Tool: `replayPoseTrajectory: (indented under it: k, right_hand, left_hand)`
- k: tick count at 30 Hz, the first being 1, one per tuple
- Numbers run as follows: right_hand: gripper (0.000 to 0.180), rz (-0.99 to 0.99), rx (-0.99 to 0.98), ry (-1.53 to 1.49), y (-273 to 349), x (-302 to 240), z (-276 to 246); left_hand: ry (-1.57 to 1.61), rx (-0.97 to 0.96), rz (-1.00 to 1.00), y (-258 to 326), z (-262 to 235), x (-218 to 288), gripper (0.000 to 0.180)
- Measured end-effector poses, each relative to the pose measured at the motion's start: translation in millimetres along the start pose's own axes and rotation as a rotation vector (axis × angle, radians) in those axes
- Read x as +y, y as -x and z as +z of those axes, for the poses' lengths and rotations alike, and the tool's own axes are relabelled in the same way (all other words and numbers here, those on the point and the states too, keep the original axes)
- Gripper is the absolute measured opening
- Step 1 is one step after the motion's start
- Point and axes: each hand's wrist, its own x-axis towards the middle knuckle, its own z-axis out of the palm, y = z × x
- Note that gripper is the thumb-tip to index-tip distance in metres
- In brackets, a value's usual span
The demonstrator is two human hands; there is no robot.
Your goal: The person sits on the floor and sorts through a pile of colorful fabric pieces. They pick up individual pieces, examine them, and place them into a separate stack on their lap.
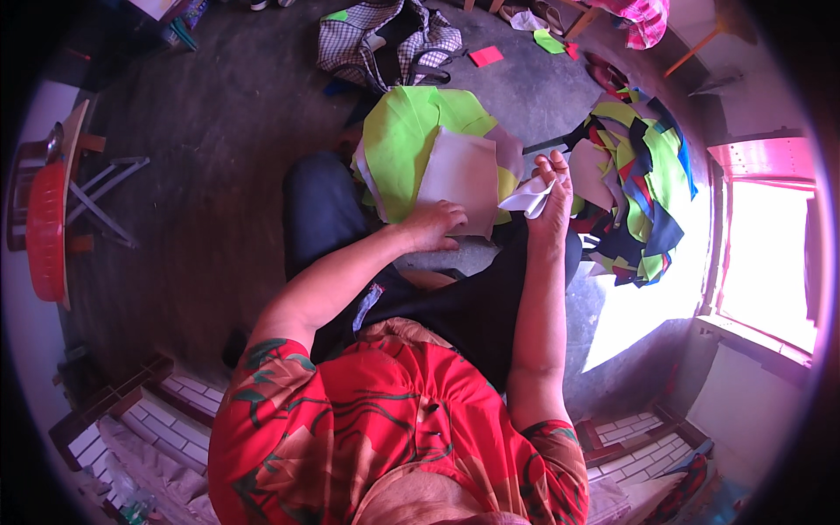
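A home sewing or tailoring corner, worked from a bare concrete floor [227, 131]. Beyond the fingers [553, 166] lies a heap of cut fabric scraps [643, 192] in green, blue and red; a checked cloth bag [385, 39] sits farther off, beside a sunlit window [761, 262].

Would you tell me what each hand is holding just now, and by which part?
The right hand pinches a small white fabric piece by its right end. The left hand rests on a larger white piece at its lower edge.

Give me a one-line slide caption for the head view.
Left hand rests on white fabric piece; right hand holds folded white cloth.
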Motion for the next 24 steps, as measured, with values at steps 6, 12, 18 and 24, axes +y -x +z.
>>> replayPoseTrajectory:
  k: [6,12,18,24]
  right_hand:
    - [0.024,-0.022,0.024,-0.066,0,-1,1]
    - [0.024,-0.004,-0.005,-0.048,3,2,2]
    - [0.024,0.081,-0.074,-0.033,7,7,6]
    - [0.02,0.246,-0.161,0.004,13,16,15]
  left_hand:
    - [-0.062,0.142,-0.044,0,-2,-1,0.039]
    - [-0.274,0.312,-0.224,1,-11,-15,0.046]
    - [-0.342,0.216,-0.309,4,-8,-25,0.05]
    - [0.074,0.421,-0.246,-5,-21,-22,0.045]
